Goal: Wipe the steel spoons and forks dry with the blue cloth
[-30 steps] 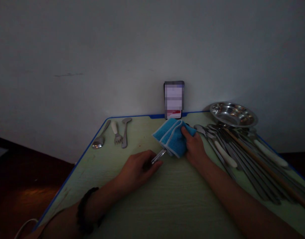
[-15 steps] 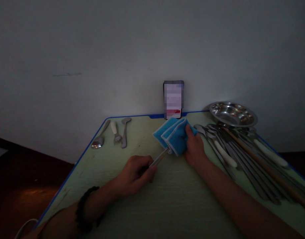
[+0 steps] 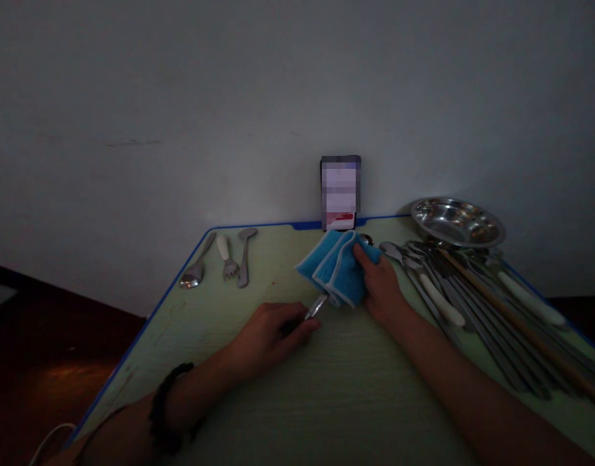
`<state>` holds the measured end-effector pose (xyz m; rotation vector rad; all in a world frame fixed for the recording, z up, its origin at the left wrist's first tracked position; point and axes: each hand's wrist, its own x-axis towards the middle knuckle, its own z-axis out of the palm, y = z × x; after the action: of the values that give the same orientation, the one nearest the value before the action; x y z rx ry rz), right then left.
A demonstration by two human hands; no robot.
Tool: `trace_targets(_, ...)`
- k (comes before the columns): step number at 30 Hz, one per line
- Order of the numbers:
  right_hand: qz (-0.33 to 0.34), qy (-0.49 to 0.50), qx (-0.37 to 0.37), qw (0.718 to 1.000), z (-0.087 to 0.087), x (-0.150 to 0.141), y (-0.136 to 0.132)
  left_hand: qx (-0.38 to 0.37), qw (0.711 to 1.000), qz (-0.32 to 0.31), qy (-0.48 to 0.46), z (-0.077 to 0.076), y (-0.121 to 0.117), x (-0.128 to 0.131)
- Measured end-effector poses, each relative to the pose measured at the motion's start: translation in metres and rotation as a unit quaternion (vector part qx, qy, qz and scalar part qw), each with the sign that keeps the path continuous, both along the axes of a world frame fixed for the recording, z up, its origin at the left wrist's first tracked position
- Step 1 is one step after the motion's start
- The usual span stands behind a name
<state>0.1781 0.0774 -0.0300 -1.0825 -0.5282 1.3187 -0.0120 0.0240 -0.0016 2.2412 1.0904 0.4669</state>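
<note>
My left hand (image 3: 273, 336) is closed on the handle end of a metal spoon (image 3: 317, 306) above the table. A folded blue cloth (image 3: 334, 268) with pale edging covers the spoon's middle. Past the cloth's upper right edge a shiny rounded part shows, in line with the handle; it looks like the spoon's bowl. My right hand (image 3: 382, 285) grips the cloth around the spoon, thumb on top. The fingers beneath the cloth are hidden.
At the table's left lie a spoon (image 3: 193, 275), a white-handled fork (image 3: 227, 257) and another spoon (image 3: 245, 255). A pile of cutlery (image 3: 462, 298) with a wooden stick lies at right. Behind stand a steel bowl (image 3: 457, 223) and a phone (image 3: 340, 194) against the wall.
My left hand has moved a little right, nearer the cloth, and less of the handle shows between. The rounded shiny end now peeks out beyond the cloth.
</note>
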Motion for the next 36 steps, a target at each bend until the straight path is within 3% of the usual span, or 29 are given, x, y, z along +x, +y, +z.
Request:
trace_targets(6,0.103,0.017,-0.002,0.994,0.005,0.0,-0.004,0.01,1.0,0.021,0.009,-0.005,0.002,0.001)
trace_targets(9,0.096,0.033,0.011,0.995,0.006,-0.001,-0.003,-0.006,0.999,0.041,-0.004,-0.004,0.003,0.0)
trace_targets(12,0.087,0.032,0.005,0.996,0.006,0.0,-0.004,-0.011,0.994,0.089,-0.057,-0.002,0.004,-0.002)
trace_targets(15,0.179,-0.024,-0.005,0.983,0.008,0.005,-0.008,-0.038,0.975,0.156,-0.152,-0.002,0.007,-0.004)
trace_targets(21,0.414,-0.218,0.005,0.884,0.015,0.012,-0.014,-0.09,0.948,0.185,-0.241,-0.005,0.008,-0.003)
trace_targets(27,0.518,-0.361,0.082,0.771,0.027,0.008,-0.013,-0.05,0.967,0.185,-0.166,-0.004,0.009,-0.003)
trace_targets(30,0.536,-0.382,0.097,0.747,0.03,0.004,-0.014,-0.051,0.976,0.18,-0.11,-0.002,0.01,-0.002)
trace_targets(33,0.534,-0.386,0.1,0.746,0.031,0.003,-0.015,-0.022,0.979,0.18,-0.097,-0.002,0.01,-0.001)
trace_targets(36,0.547,-0.396,0.072,0.734,0.033,0.006,-0.014,0.022,0.965,0.231,-0.126,-0.003,0.011,-0.002)
